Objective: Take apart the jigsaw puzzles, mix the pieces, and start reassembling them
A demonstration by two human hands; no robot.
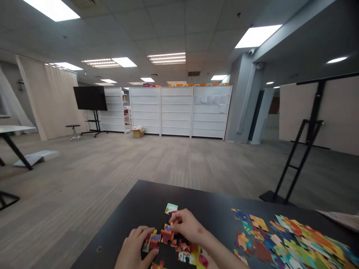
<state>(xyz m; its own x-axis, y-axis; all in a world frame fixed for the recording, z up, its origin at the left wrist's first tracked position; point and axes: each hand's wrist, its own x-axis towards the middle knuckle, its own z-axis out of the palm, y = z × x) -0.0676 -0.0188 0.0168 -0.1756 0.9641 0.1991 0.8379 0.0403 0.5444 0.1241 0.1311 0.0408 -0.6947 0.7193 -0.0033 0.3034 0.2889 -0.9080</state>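
Jigsaw pieces lie at the near part of a black table, between my two hands. My left hand has thumb and index finger bent around a purple and orange puzzle piece flat on the table. Fingers pinched together, my right hand grips the edge of a red and yellow puzzle piece just right of it. Beyond the right hand's fingers sits a pale green and white piece. More pieces with a cartoon figure lie below my right wrist, partly hidden by the forearm.
A heap of loose colourful puzzle pieces covers the right side of the black table. A black-framed stand rises behind it at right. White shelving, a cardboard box and a screen on wheels stand across the carpet.
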